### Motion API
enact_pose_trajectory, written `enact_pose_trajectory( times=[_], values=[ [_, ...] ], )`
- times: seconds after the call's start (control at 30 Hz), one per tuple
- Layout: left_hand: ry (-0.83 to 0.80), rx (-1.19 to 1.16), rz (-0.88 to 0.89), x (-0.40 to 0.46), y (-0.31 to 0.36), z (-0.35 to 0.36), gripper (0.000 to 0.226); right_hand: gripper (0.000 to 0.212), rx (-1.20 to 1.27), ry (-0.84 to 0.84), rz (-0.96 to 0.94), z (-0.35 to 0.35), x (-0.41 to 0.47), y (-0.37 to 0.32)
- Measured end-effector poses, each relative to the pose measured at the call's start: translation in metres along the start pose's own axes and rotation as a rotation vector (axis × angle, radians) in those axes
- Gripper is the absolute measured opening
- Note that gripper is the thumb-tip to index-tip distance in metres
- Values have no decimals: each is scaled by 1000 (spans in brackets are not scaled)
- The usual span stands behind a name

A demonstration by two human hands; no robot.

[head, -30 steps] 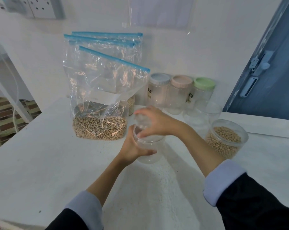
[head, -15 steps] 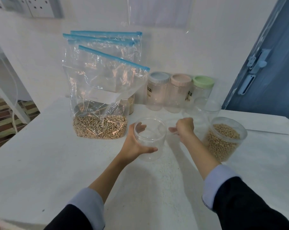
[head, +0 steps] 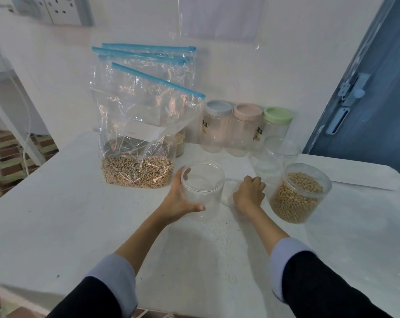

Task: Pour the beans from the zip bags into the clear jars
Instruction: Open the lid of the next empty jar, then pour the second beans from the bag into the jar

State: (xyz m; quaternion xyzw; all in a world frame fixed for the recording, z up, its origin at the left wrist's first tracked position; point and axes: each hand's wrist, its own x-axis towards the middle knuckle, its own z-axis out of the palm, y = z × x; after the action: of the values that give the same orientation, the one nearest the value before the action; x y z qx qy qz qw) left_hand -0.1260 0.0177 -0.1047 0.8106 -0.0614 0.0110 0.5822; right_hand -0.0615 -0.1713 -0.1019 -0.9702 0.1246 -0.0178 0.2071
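Head view shows the left hand (head: pixel 179 198) curled round an empty clear jar (head: pixel 202 190) standing on the desk (head: pixel 56 214). The right hand (head: pixel 249 191) rests beside it, fingers curled; what they hold I cannot tell. One jar of beans (head: pixel 300 193) looks filled. The front zip bag (head: pixel 146 131) has beans left, so pouring seems about half done.

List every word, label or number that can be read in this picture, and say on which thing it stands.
No text can be read.
Dark print on the clear jar with the grey-blue lid: too blurred.
Dark print on the clear jar with the green lid: too blurred.
White label strip on the front clear zip bag of beans: nothing legible.
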Motion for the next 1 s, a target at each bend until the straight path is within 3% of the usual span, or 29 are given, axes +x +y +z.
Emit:
enact_pose_trajectory(
  times=[0.1, 0.17, 0.33, 0.4, 0.47, 0.57, 0.73, 0.87, 1.0],
  values=[
    [26, 95, -31, -8, 10, -20, 151, 34, 115, 28, -46, -22, 10, -19],
    [81, 160, -25, -12, 21, -42, 137, 35, 195, 41, -113, -42, 20, -40],
    [312, 256, 45, 3, 55, -97, 39, 24, 391, 37, -266, -73, 37, -107],
    [396, 287, 52, 17, 65, -114, 18, 15, 444, 37, -257, -76, 43, -132],
    [427, 333, 53, 32, 74, -131, 12, 6, 511, 33, -233, -77, 49, -153],
    [394, 494, 111, 55, 87, -150, 11, 30, 647, 26, -187, -76, 63, -178],
    [336, 640, 228, 93, 109, -172, 14, 26, 933, 116, -142, -71, 75, -203],
    [352, 601, 361, 119, 133, -172, 14, 12, 1092, 220, -285, -66, 61, -217],
    [330, 520, 438, 137, 160, -174, 19, 20, 1199, 216, -456, -70, 37, -233]
  ],
)
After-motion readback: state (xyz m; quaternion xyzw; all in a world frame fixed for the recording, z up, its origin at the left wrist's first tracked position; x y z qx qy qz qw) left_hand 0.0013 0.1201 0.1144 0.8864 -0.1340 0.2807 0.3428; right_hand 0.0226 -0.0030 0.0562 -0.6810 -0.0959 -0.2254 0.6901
